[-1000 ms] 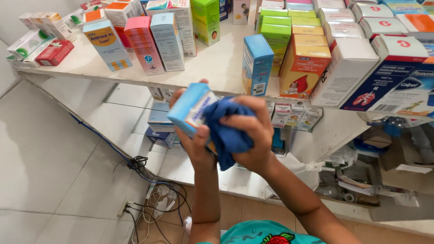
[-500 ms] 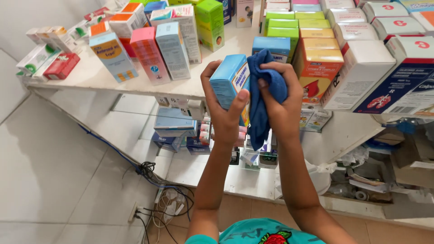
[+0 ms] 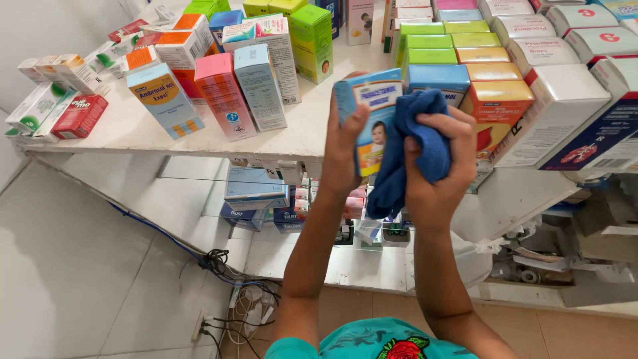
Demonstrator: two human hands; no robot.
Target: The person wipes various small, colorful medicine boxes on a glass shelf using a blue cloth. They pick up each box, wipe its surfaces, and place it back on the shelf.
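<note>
Left hand (image 3: 342,149) gripped light-blue box (image 3: 373,116), child picture on front, held upright; right hand (image 3: 435,173) fingers clenched on bunched blue cloth (image 3: 412,143) against it

One head-worn view, looking steeply down over the person's own arms.

The camera sits above and behind both raised hands, close to them, facing forward and down onto a white shelf top (image 3: 133,129) that fills the upper half of the frame; lower shelves and tiled floor (image 3: 73,279) fall away at lower left. No second view shares the scene.
</note>
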